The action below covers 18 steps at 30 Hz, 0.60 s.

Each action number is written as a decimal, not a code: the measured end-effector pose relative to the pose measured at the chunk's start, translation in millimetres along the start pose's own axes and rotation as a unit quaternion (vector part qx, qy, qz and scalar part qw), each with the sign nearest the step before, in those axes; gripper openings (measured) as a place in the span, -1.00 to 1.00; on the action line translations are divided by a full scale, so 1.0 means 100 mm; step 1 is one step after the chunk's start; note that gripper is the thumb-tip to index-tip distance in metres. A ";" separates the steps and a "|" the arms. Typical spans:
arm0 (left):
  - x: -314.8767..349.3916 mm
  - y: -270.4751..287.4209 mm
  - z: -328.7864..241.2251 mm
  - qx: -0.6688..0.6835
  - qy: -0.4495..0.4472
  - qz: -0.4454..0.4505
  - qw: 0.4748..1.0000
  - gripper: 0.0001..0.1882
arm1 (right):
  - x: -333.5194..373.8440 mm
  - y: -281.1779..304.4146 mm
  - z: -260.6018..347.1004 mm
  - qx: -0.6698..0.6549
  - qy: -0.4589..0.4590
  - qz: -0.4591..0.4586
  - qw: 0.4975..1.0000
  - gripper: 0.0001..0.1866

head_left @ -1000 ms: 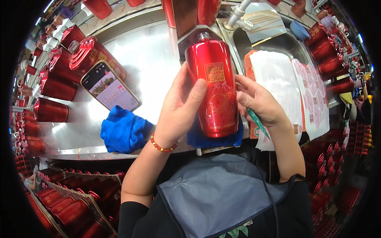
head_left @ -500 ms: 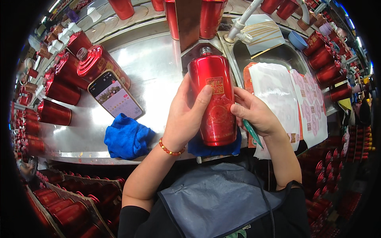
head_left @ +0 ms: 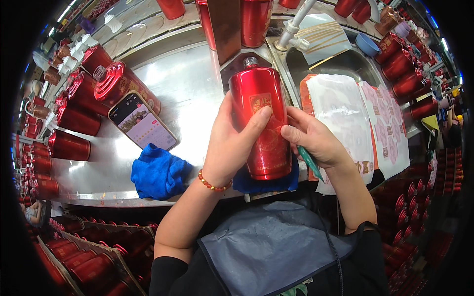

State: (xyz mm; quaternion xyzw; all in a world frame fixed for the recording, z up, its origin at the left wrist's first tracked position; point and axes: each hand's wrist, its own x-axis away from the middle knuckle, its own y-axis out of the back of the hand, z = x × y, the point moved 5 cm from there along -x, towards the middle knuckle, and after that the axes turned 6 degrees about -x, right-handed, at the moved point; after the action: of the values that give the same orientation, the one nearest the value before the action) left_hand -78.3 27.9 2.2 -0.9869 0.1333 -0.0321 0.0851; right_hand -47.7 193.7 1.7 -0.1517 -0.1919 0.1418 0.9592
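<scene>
Both hands close on a glossy red bottle (head_left: 261,126) at the centre of a steel counter (head_left: 182,89). Wrapped around the bottle's side from 9 o'clock, the left hand (head_left: 229,145) lays its thumb across the front. At 3 o'clock the right hand (head_left: 316,140) presses its fingertips to the bottle, a green-handled tool (head_left: 310,163) tucked under the palm. Resting its base on a blue cloth (head_left: 264,182), the bottle points its neck toward 12 o'clock. A second blue cloth (head_left: 159,172) lies at 8 o'clock, a lit phone (head_left: 142,123) at 10 o'clock. White printed sheets (head_left: 340,116) lie at 3 o'clock beside a sink (head_left: 340,61); red bottles (head_left: 74,118) crowd the counter's left edge.
</scene>
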 end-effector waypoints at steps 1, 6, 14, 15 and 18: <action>-0.01 0.00 0.01 -0.002 0.004 -0.002 1.000 -0.45 | 0.00 0.01 0.00 -0.002 0.000 -0.001 1.000 -0.27; -0.03 0.00 0.02 0.015 0.011 -0.006 1.000 -0.47 | -0.01 0.03 -0.02 -0.009 0.008 -0.003 1.000 -0.28; -0.01 -0.02 0.00 0.029 0.003 0.011 1.000 -0.46 | 0.00 0.04 -0.03 -0.022 0.006 0.002 1.000 -0.26; -0.02 -0.01 0.01 0.031 0.008 0.008 0.999 -0.46 | -0.02 0.08 -0.04 -0.018 0.003 -0.001 1.000 -0.26; -0.03 -0.01 0.02 0.030 0.018 0.002 0.999 -0.46 | -0.03 0.07 -0.04 -0.016 0.003 -0.015 1.000 -0.26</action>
State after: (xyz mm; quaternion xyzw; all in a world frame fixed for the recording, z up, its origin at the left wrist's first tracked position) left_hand -80.7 30.2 0.2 -0.9829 0.1359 -0.0536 0.1123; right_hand -50.1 198.3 -5.3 -0.1641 -0.1936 0.1240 0.9593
